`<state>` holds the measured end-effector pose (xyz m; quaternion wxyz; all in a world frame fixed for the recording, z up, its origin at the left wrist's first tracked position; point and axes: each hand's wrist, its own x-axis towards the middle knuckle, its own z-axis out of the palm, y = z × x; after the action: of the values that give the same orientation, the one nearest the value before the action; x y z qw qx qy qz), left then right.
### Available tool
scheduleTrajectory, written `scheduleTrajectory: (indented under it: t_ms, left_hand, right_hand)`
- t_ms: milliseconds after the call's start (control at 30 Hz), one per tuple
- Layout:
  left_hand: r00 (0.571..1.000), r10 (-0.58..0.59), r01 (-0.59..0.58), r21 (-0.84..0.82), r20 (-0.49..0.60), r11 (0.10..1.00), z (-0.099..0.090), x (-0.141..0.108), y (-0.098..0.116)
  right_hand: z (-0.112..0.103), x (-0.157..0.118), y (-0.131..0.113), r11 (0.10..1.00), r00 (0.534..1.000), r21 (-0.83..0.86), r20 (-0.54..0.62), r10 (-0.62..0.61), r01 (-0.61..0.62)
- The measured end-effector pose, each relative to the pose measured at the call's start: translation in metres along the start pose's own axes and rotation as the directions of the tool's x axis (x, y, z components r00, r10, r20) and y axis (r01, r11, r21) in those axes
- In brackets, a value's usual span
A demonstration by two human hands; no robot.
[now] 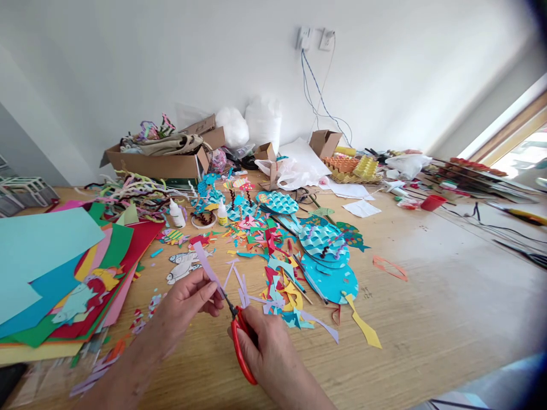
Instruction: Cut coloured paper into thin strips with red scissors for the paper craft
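Note:
My left hand (pixel 186 304) pinches a narrow lilac paper strip (pixel 205 263) that slants up and to the left. My right hand (pixel 267 344) grips red-handled scissors (pixel 239 336), whose blades meet the lower end of the strip by my left fingertips. Just beyond both hands lies a heap of coloured paper scraps (pixel 277 285), with lilac offcuts (pixel 243 293) at its near edge. Blue paper fish with wavy scales (pixel 325 245) lie to the right of the heap.
A stack of coloured paper sheets (pixel 55 273) covers the table's left side. Two glue bottles (pixel 176 213), a cardboard box of materials (pixel 158 159), plastic bags, egg trays (pixel 352 166) and a red cup (pixel 432 202) stand further back. Cables hang from wall sockets (pixel 316 39).

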<state>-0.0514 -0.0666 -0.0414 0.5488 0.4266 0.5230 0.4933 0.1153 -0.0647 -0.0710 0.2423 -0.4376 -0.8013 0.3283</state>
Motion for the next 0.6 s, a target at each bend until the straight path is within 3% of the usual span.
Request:
scheduleTrajectory:
  t_ms: [600]
  left_hand:
    - [0.999,-0.033,0.033,-0.041,0.003,0.999,0.0091,-0.0030,-0.0052]
  right_hand:
    - [0.0009,-0.0008,0.0004,1.000,1.000,-0.022,-0.004,-0.002,0.001]
